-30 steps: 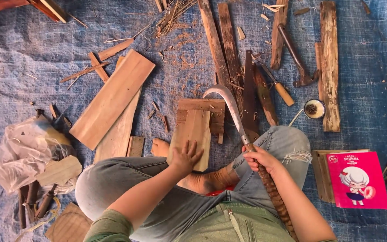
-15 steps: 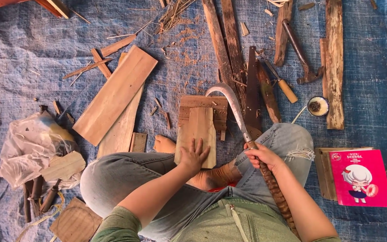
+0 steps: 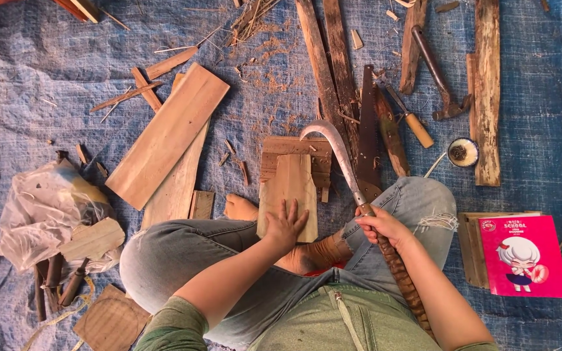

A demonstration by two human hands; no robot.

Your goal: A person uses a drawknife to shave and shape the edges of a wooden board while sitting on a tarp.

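Blue woven tarp (image 3: 47, 58) lies under everything, gritty with sawdust and splinters. Far left sits a crumpled white plastic bag (image 3: 40, 214), then two long flat planks (image 3: 167, 140) stacked slantwise, smooth and pale brown. In front of my crossed legs my left hand (image 3: 286, 224) lies flat, fingers spread, pressing a small pale board (image 3: 289, 188) that rests on a darker wooden block (image 3: 294, 151). My right hand (image 3: 378, 224) is closed tight round the rough, ribbed handle of a curved knife (image 3: 333, 146), its hooked grey blade raised just beside the board's right edge. I judge I'm set to trim that edge; the stroke needs a firm hold and my fingers kept clear. Further right lie a saw (image 3: 367, 123), a hammer (image 3: 437, 75), a small round tin (image 3: 463, 153) and a pink booklet (image 3: 521, 257).
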